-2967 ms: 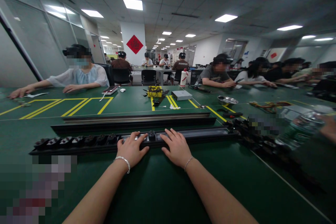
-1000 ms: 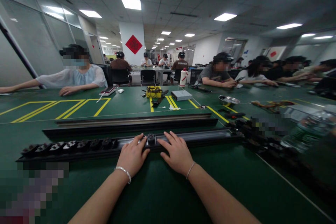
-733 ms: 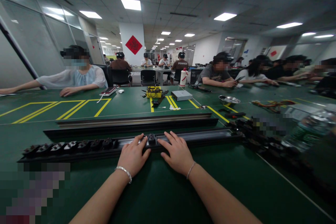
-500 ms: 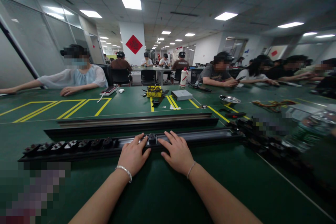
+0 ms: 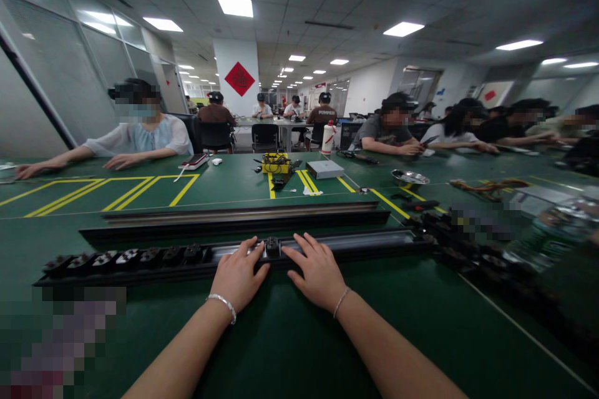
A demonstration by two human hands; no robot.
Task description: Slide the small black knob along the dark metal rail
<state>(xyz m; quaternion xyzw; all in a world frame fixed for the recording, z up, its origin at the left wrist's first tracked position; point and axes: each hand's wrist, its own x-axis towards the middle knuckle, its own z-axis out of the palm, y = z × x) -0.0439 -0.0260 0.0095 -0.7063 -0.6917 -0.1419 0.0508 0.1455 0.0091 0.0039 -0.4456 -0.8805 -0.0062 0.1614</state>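
A long black channel-shaped rail (image 5: 365, 246) lies across the green table in front of me. Several black socket modules (image 5: 150, 255) sit in a row in its left part. One single black module (image 5: 272, 247) is in the rail's middle, between my hands. My left hand (image 5: 239, 273) rests over the rail just left of that module, fingers stretched and thumb apart. On the other side, my right hand (image 5: 316, 271) lies over the rail with its fingers spread, the index fingertip close beside the module. Neither hand is wrapped round anything.
Behind the rail lie more long black strips (image 5: 243, 218). Loose black modules (image 5: 491, 262) and a plastic bottle (image 5: 547, 234) are at the right. Farther back stand a grey box (image 5: 324, 169), a yellow box with cables (image 5: 275, 163) and a metal bowl (image 5: 410, 177). Co-workers sit around the table.
My hands and the module between them stay practically where they were. The co-worker at the left has drawn the outstretched arm in a little.
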